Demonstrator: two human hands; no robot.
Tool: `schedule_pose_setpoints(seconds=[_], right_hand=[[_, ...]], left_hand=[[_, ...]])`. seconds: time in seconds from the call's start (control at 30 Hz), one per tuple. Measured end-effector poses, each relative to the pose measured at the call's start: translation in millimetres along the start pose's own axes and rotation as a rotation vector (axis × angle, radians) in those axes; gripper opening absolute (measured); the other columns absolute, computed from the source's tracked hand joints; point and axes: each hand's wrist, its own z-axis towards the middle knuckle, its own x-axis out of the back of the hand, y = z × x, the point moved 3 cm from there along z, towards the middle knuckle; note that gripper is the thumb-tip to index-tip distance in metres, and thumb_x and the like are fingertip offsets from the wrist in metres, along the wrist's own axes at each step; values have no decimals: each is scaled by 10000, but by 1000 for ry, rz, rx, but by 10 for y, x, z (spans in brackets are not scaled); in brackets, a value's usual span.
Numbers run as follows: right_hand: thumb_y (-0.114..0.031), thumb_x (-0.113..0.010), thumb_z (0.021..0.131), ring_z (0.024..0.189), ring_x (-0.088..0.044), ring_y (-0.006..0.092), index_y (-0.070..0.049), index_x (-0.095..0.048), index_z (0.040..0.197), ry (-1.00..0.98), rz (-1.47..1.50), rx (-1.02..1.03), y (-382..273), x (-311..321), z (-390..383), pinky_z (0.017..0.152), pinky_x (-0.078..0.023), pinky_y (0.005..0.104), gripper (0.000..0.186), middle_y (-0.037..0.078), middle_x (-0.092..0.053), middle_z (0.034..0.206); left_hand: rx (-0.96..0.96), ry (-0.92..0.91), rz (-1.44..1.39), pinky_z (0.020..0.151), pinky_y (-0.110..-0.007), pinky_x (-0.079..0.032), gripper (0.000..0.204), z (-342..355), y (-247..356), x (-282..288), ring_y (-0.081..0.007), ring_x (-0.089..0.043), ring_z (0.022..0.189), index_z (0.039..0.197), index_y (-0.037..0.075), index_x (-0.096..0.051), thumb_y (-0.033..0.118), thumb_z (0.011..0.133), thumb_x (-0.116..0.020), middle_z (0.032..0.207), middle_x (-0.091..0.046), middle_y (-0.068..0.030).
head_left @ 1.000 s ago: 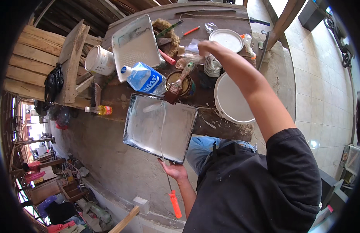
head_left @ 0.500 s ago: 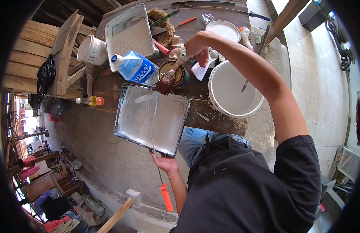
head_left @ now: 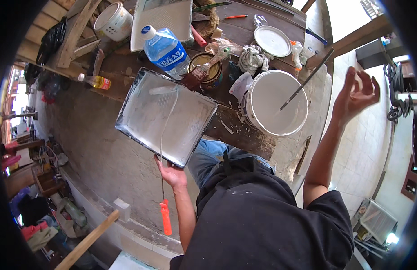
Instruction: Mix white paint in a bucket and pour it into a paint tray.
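My left hand (head_left: 173, 176) supports a black-rimmed paint tray (head_left: 183, 123) at its near edge, fingers under it and thumb by the roller's wire. Whitish paint coats the tray's inside. A small paint roller (head_left: 165, 218) lies across it, its white end in the tray and its orange handle hanging past the near edge. Off to the right, my right hand (head_left: 357, 92) is raised, empty, its fingers bent and apart. Nearest it is a long dark stick (head_left: 307, 78) leaning in a white bucket (head_left: 267, 87). A paintbrush (head_left: 222, 54) rests across an open paint can (head_left: 213, 85) beyond the tray.
On the wooden table stand a blue-labelled plastic bottle (head_left: 168, 54), another paint tray (head_left: 161, 20), a crumpled cloth (head_left: 253, 60) and a round white lid (head_left: 272, 40). A small yellow bottle (head_left: 100, 82) lies at the left edge. Wooden beams (head_left: 352, 40) rise at the right.
My right hand has moved from above the paintbrush and can out to the right, and its fingers have spread. The tray in my left hand has turned slightly; the whole view has shifted.
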Motion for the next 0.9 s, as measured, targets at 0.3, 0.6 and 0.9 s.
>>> schedule_pose_setpoints(seconds=[0.3,0.6,0.9], right_hand=[[-364,-464,962,696,-472,110,-38,-486,1101,-532,713,-644,125,-458,-119,660,-438,261,356,31,-489,723],[-397,-408,981,421,-65,59,-163,-187,582,-67,728,-664,-220,-217,-58,373,-78,259,513,-58,-116,480],[-379,-434,976,389,-104,46,-164,-221,547,-339,664,-801,-300,-267,-106,356,-90,249,525,-62,-154,460]], left_hand=[[31,37,12,1081,-459,-243,612,-23,12,1,-305,-237,1335,1473,227,-137,423,931,-342,1468,-209,-112],[39,65,-8,1066,-469,-264,614,-45,34,-51,-311,-249,1327,1474,244,-126,431,933,-346,1465,-204,-126],[38,81,-32,1059,-459,-275,589,-28,24,-34,-282,-285,1318,1458,196,-198,401,933,-369,1445,-278,-89]])
